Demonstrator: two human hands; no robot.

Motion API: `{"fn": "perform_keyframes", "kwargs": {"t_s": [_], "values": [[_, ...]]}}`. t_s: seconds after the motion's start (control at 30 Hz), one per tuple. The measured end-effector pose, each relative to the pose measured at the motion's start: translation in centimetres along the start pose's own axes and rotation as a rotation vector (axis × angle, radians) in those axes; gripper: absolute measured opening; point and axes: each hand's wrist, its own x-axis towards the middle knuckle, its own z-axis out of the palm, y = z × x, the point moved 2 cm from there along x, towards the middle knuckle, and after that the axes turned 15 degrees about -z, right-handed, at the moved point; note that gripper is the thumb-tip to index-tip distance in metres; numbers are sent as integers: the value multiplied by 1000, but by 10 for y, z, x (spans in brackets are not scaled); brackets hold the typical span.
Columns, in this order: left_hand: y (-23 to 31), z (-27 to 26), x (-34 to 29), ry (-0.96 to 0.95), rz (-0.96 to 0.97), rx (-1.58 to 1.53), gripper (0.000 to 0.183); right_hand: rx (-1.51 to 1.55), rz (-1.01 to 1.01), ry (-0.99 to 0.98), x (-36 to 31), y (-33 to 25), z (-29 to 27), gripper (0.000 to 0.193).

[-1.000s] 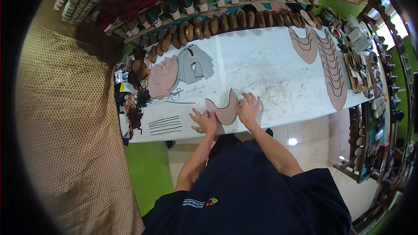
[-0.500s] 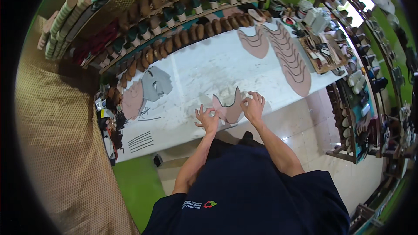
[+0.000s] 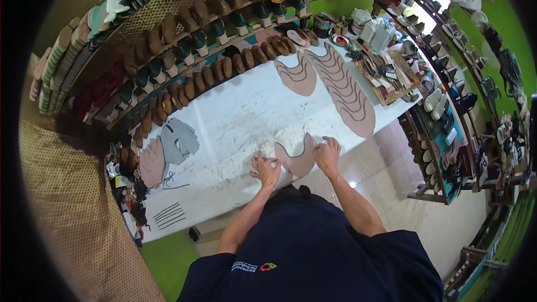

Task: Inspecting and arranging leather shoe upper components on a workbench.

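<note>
Moved: pink piece (image 3: pixel 300 163), rightward along table (image 3: pixel 235 112), now at its near edge
Left hand (image 3: pixel 267 170): fingers spread, thumb-and-finger pinch on piece
Right hand (image 3: pixel 328 154): pinching opposite edge
Shirt (image 3: pixel 319 257): white lettering (image 3: pixel 244 267), red-green emblem (image 3: pixel 268 267)
Beyond: overlapping pink row (image 3: pixel 358 120)

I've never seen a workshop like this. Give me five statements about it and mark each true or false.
1. A pink curved piece lies between the left hand and right hand. True.
2. The grey pieces are at the table's right end. False: the grey pieces lie toward the left.
3. Several dark strips lie side by side on the table. True.
4. The person wears gloves. False: both hands are bare.
5. Brown shoe forms line the near edge. False: the brown shoe forms line the far edge.
</note>
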Motion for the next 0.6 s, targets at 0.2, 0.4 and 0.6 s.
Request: {"fn": "perform_keyframes", "kwargs": {"t_s": [0.2, 0.4, 0.6], "values": [[13, 2, -1, 28, 25, 89, 24, -86, 30, -87, 1, -13, 3, 18], [19, 6, -2, -10, -181, -90, 24, -62, 35, -119, 3, -12, 0, 20], [22, 8, -13, 199, -10, 111, 54, -68, -96, -176, 16, 0, -7, 20]]}}
